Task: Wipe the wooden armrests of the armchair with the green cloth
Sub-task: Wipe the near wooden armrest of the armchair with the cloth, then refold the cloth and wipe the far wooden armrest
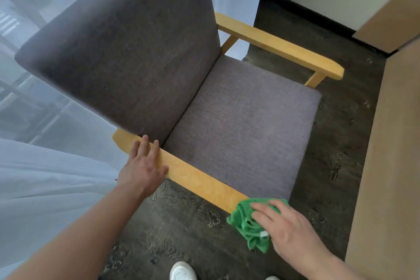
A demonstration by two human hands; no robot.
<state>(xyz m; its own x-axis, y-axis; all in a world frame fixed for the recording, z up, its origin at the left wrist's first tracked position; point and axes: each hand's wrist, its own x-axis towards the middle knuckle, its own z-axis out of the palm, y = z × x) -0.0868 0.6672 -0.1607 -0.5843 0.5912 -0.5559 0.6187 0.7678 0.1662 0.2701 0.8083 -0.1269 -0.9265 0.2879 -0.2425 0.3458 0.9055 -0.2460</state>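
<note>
A grey fabric armchair with two light wooden armrests fills the head view. The near armrest runs from the backrest toward the lower right. My left hand lies flat on its back end, fingers spread, holding nothing. My right hand presses the crumpled green cloth onto the front end of that same armrest; part of the cloth hangs off its tip. The far armrest on the other side of the seat is untouched.
White sheer curtains hang at the left and behind the chair. A beige cabinet side stands along the right. The dark wood-grain floor lies below, with my white shoes at the bottom edge.
</note>
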